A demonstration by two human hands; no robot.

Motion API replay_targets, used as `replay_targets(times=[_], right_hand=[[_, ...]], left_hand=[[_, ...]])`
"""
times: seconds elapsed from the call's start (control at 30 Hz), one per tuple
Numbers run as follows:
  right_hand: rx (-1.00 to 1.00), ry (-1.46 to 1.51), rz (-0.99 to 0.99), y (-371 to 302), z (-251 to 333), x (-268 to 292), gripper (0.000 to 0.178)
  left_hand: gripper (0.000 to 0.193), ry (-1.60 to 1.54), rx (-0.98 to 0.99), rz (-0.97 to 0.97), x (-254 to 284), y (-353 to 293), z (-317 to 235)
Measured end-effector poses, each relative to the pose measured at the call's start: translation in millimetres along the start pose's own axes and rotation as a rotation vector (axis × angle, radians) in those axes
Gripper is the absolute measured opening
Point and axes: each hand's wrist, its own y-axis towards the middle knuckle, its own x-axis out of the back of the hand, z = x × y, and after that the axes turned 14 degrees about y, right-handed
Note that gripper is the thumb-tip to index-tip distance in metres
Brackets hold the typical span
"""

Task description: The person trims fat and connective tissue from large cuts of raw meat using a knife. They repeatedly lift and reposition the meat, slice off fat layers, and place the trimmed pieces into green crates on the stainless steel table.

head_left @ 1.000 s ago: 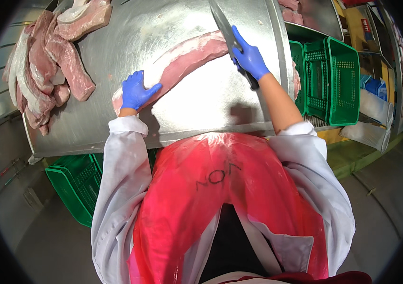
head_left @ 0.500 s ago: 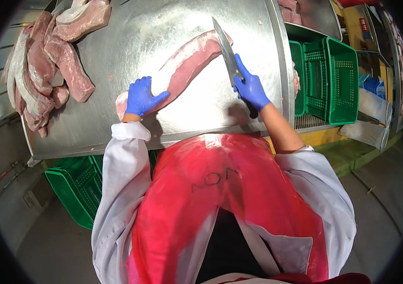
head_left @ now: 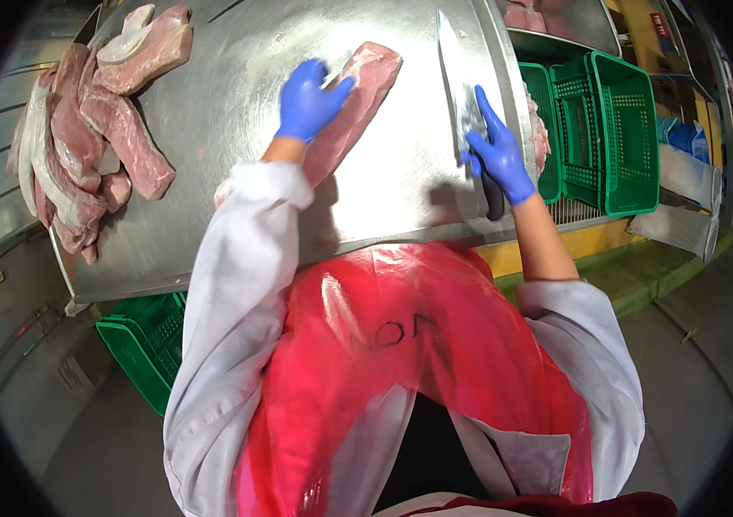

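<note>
A long strip of pale pink raw meat (head_left: pixel 347 131) with white fat lies slantwise on the metal table, its near end partly hidden by my left sleeve. My left hand (head_left: pixel 308 102), in a blue glove, grips the meat's left side toward the far end. Its thumb lies across the top, and the other fingers curl at the edge, partly hidden. To the right, apart from the meat, my right hand (head_left: pixel 501 157), also blue-gloved, holds a large knife (head_left: pixel 454 82) with a black handle. The blade points away from me, and my index finger is stretched out.
Several cuts of meat (head_left: pixel 82 129) are heaped at the table's far left. Green perforated crates (head_left: pixel 627 133) stand beyond the right edge of the metal table (head_left: pixel 220 112), and another green crate (head_left: pixel 138 345) sits below at left. More meat (head_left: pixel 526 17) lies at the far right.
My left hand has moved farther along the meat, whose far end has shifted left and now lies more steeply. My right hand has carried the knife right, off the meat.
</note>
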Motion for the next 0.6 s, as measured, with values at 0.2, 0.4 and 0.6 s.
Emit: replay_targets(times=[0.2, 0.4, 0.6], right_hand=[[0.06, 0.035, -0.07, 46, -6, -14, 0.077], [0.059, -0.069, -0.035, 81, -18, -38, 0.076], [0.015, -0.098, -0.085, 119, -15, -43, 0.078]], left_hand=[[0.04, 0.122, 0.281, 0.278, -34, 80, -60], [0.041, 0.014, 0.276, 0.267, -37, 75, -34], [0.042, 0.207, 0.247, 0.209, -46, 87, -51]])
